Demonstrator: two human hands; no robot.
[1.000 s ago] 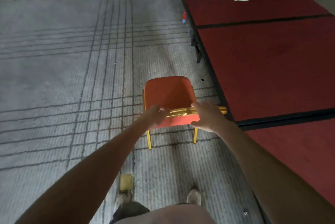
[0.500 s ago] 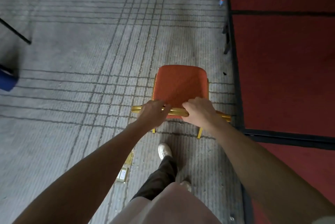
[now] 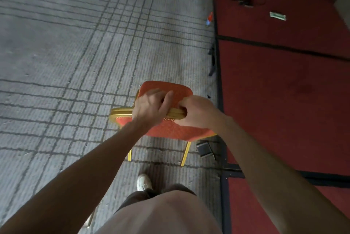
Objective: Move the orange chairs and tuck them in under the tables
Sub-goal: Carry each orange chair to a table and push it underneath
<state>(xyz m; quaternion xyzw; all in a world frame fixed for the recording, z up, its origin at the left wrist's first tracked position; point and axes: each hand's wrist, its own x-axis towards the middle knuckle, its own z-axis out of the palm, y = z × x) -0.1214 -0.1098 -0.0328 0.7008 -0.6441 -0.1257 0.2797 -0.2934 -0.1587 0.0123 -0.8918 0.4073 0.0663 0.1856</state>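
Grey lined carpet [image 3: 56,63] beside red-clothed tables [image 3: 284,101]: orange padded chair with gold metal frame [image 3: 170,128] not yet tucked in.
Right hand [image 3: 197,113] curls round its gold back rail; left hand [image 3: 149,107] lies over it, blurred, grip unclear. Chair stands alongside the table edge; turning and pushing under likely remain. Dark floor box [image 3: 205,149] sits by its rear leg.

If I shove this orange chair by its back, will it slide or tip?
Probably stiff: the orange chair has a gold, metal-looking frame. Its thin legs on ribbed carpet likely drag, not glide. Pushed high, where the right hand grips, it could tip forward.
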